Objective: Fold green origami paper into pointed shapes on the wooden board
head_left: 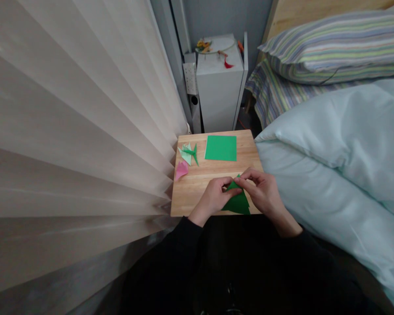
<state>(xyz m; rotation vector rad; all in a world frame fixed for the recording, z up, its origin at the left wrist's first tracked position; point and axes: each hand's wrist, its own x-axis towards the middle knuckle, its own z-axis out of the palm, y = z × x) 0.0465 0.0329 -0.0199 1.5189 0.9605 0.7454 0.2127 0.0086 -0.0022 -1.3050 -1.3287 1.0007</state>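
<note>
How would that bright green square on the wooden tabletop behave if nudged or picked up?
The green square would probably slide rather than tip, lying flat on the smooth-looking wooden tabletop. It resembles paper, so it's likely light and might bend if lifted by one corner.

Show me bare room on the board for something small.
The board is bare near-left, between the pink paper and left hand, and right of the green sheet. It's crowded far-left with green folded pieces, and near-right around the right hand and dark paper.
</note>
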